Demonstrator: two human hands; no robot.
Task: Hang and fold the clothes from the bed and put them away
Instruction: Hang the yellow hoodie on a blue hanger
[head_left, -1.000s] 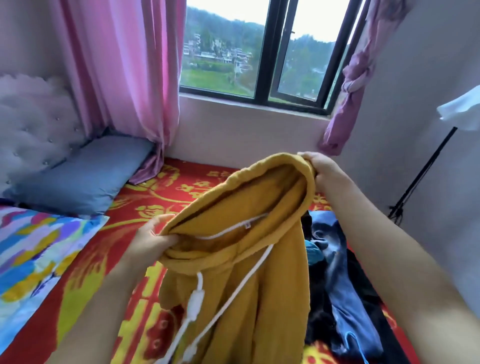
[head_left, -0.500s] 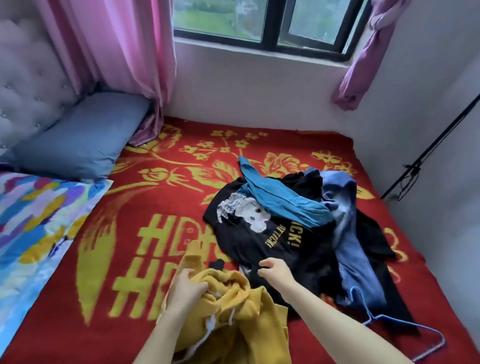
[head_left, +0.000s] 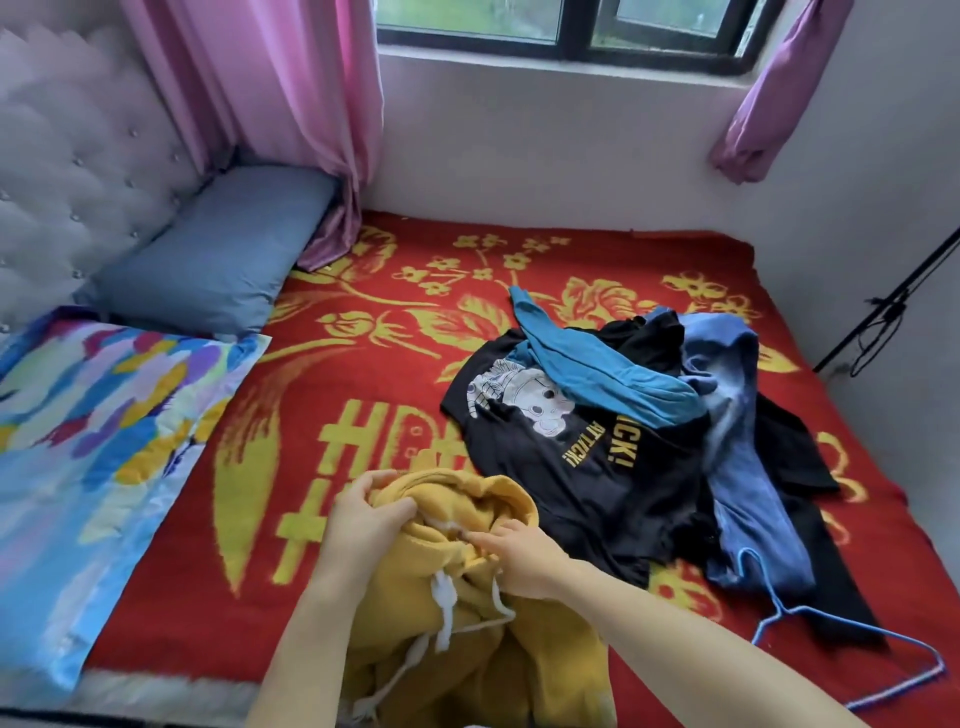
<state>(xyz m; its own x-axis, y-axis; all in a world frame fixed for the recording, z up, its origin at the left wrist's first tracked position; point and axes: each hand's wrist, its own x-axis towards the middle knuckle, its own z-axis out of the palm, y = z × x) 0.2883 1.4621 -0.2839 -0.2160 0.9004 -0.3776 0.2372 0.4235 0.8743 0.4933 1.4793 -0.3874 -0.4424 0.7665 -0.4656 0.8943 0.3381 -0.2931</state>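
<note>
Yellow hoodie (head_left: 545, 665), bunched on the bed (head_left: 363, 364) at 6 o'clock: thick, soft and limp, likely to sag, so best taken at the hood seam, where the left hand (head_left: 363, 525) gripped a fold with curled fingers and the right hand (head_left: 524, 558) apparently pinched the neckline.

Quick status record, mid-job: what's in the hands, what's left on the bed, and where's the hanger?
left hand: grips the hood of the mustard-yellow drawstring hoodie
right hand: pinches the same hoodie near its neck opening
hoodie: bunched on the red and yellow patterned blanket, near edge
unsorted pile: black printed T-shirt, teal garment, faded blue garment, lying to the right
hanger: blue wire hanger, bare, on blanket beside pile
</note>
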